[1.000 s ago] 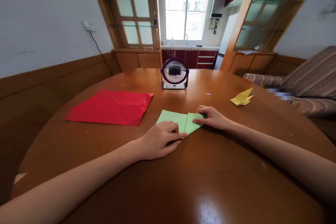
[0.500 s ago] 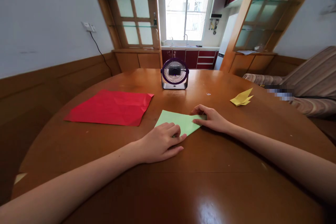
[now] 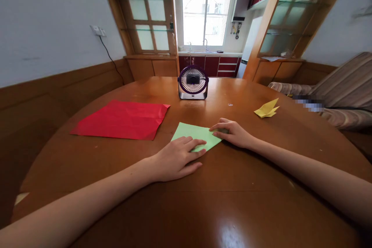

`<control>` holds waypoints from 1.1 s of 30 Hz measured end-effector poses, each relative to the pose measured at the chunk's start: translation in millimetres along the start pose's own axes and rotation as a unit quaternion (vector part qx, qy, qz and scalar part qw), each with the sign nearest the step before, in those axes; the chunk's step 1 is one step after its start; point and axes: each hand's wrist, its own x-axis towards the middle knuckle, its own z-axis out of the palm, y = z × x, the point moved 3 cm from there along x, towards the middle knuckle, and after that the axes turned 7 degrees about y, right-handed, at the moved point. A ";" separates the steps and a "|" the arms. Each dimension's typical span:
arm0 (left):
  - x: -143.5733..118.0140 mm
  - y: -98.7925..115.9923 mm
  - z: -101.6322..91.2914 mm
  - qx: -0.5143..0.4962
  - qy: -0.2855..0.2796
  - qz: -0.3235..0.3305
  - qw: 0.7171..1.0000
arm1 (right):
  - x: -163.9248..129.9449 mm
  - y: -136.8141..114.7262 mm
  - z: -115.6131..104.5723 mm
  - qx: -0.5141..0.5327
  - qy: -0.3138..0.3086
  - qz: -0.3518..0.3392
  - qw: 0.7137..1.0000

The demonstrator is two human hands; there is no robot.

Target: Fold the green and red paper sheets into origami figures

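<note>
Head view: the green paper [image 3: 196, 131] lies on the brown surface [image 3: 186, 213], before the person and between the two hands. Compared with the frame of one second earlier, the upright fold line across its middle no longer shows; the left hand's forefinger, formerly curled, now extends over the sheet, and the right hand's fingers reach further along its far edge. The left hand [image 3: 176, 159] rests with fingers slightly spread, covering the near left part. The right hand [image 3: 235, 133] covers the right end, thumb toward the near side; whether it pinches the paper cannot be told. The left cabinet [image 3: 145, 19] holds a small dark item [image 3: 171, 25] on a glass shelf. A red sheet [image 3: 124, 121] lies to the left, a yellow folded paper [image 3: 266, 109] to the right, and a purple fan [image 3: 193, 81] stands upright beyond the green paper.
</note>
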 end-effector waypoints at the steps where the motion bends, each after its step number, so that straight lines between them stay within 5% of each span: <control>1: 0.1 0.0 0.1 -0.005 0.001 0.002 1.000 | -0.3 0.8 0.3 0.002 -0.001 0.003 1.000; 33: 2.1 -3.3 -0.7 -0.165 -0.042 -0.072 0.983 | -1.7 -2.2 3.1 -0.103 -0.012 -0.020 0.994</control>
